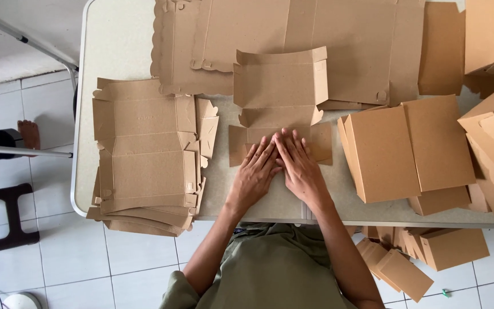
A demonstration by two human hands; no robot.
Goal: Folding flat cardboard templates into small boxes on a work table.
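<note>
Both the left hand (257, 171) and right hand (298, 166) press flat, fingers spread, on the cardboard blank (280, 109); it looks light, stiff, creasing easily, best held by edges beyond the fingertips

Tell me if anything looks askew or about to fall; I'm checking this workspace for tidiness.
The stack of flat cardboard blanks overhangs the near edge of the table and is fanned unevenly. Several folded boxes lie on the floor. Both hands, left hand and right hand, press a blank flat.
</note>
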